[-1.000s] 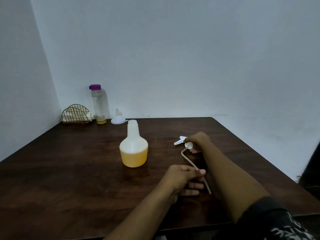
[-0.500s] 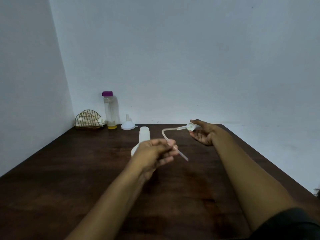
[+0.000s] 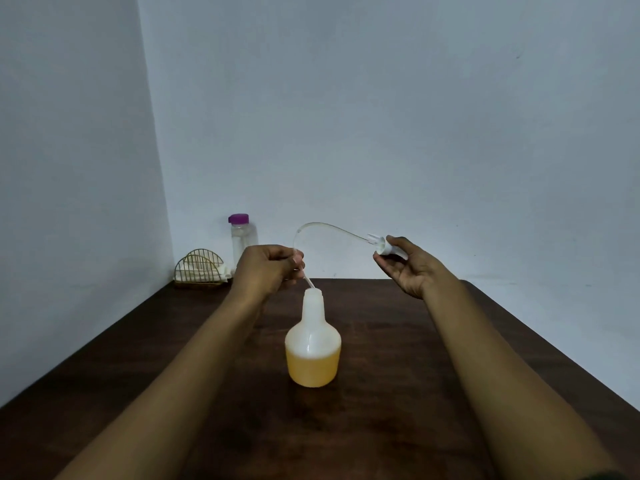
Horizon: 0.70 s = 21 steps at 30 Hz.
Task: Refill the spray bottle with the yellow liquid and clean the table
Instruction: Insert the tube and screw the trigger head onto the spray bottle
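Observation:
The white spray bottle (image 3: 312, 341) stands uncapped in the middle of the dark wooden table (image 3: 398, 393), its lower part filled with yellow liquid. My left hand (image 3: 268, 268) pinches the clear dip tube (image 3: 329, 228) just above the bottle's mouth, and the tube's tip touches the opening. The tube arcs up and right to the white sprayer head (image 3: 384, 247), which my right hand (image 3: 410, 265) holds above the table, right of the bottle.
A clear bottle with a purple cap (image 3: 242, 240) stands at the back left corner, partly behind my left hand. Beside it sits a gold wire napkin holder (image 3: 199, 268). Walls close the back and left; the table's right edge runs diagonally.
Both hands lifted the sprayer head and tube from the table and carried them above the bottle. The tube's tip now meets the bottle's mouth. The funnel is now hidden behind my left hand.

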### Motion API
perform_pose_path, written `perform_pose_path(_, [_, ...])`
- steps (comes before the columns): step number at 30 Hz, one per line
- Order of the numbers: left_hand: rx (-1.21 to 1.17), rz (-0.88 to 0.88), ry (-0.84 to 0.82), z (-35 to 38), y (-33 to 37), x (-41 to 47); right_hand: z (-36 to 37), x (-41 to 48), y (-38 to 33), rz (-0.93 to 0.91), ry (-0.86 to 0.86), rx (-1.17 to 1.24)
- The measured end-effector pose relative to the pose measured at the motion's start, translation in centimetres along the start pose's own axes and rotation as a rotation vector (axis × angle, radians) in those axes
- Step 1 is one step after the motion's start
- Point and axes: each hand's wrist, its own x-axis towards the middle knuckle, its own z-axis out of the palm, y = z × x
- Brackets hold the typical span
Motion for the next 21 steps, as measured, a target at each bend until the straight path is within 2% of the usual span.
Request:
perform_pose_path(7, [0.223, 0.068, 0.006, 0.9, -1.6, 0.5, -1.9, 0.2, -0.5, -0.076, 0.020, -0.007])
perform_pose_path(11, [0.407, 0.141, -0.015, 1.0, -2.8, 0.0, -2.4, -0.2, -1.9, -0.160, 0.029, -0.106])
perform_pose_path(15, [0.414, 0.149, -0.045, 1.0, -4.2, -0.4, -1.8, -1.2, -3.7, -0.278, 0.001, -0.393])
perform_pose_path(21, [0.189, 0.156, -0.047, 0.9, -6.7, -1.7, 0.9, -2.8, -5.3, -0.431, -0.107, -0.847])
